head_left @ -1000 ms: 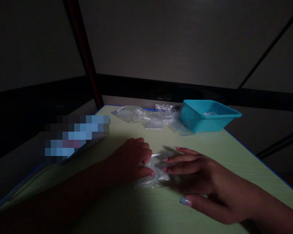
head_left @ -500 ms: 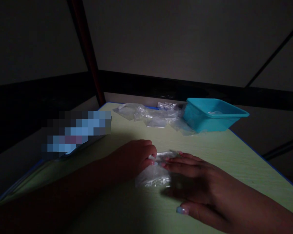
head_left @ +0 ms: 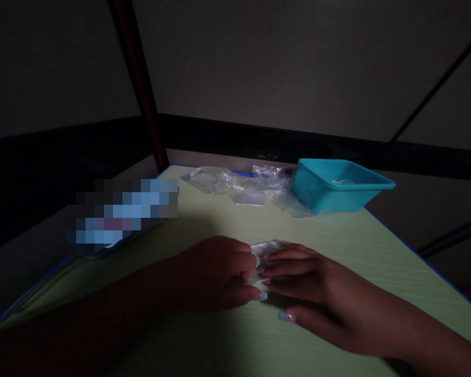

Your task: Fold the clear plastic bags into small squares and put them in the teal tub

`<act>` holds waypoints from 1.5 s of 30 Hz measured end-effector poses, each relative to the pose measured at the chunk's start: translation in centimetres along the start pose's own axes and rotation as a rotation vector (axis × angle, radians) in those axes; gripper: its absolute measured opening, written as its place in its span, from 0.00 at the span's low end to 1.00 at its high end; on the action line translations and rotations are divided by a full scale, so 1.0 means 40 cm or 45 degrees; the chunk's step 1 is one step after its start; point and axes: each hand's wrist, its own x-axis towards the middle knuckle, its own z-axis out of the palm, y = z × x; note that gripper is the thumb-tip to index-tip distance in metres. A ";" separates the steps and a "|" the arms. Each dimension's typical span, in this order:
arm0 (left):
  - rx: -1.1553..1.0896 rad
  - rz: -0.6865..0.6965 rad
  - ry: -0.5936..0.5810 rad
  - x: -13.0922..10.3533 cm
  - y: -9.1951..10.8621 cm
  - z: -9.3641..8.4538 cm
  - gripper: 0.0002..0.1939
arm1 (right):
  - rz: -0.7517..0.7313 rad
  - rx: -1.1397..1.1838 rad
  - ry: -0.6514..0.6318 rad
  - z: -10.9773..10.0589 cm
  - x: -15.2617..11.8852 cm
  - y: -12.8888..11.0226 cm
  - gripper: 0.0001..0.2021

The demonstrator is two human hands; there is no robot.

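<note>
A clear plastic bag (head_left: 265, 251) lies flat on the pale green table (head_left: 204, 340), partly covered by both hands. My left hand (head_left: 223, 272) is curled over the bag's left side with its fingers bent; what its fingertips hold, if anything, is hidden. On the bag's right side rest the fingers of my right hand (head_left: 317, 283), stretched out and palm down, the thumb spread toward the table's near side.
Several crumpled clear bags (head_left: 243, 186) are spread along the far edge. A turquoise basket (head_left: 329, 196) stands at the back right with something clear inside. At the left edge is a blurred-out, pixelated object (head_left: 129, 214).
My left hand has shifted down over the bag, its fingers curled and its thumb now lower. The bag shows less on its near side. My right hand has moved slightly left and up.
</note>
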 end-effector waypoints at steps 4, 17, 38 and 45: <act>-0.007 -0.024 -0.012 -0.001 -0.004 0.008 0.10 | 0.000 0.077 0.030 0.001 0.006 0.008 0.13; 0.006 -0.033 0.021 0.001 -0.001 0.014 0.06 | 0.062 -0.096 0.103 0.003 0.004 0.022 0.11; 0.036 -0.088 0.001 0.006 0.012 0.011 0.06 | 0.011 -0.365 0.189 0.008 -0.006 0.023 0.14; 0.094 -0.071 0.050 0.004 0.009 0.023 0.05 | 0.007 -0.355 0.134 0.009 0.002 -0.006 0.13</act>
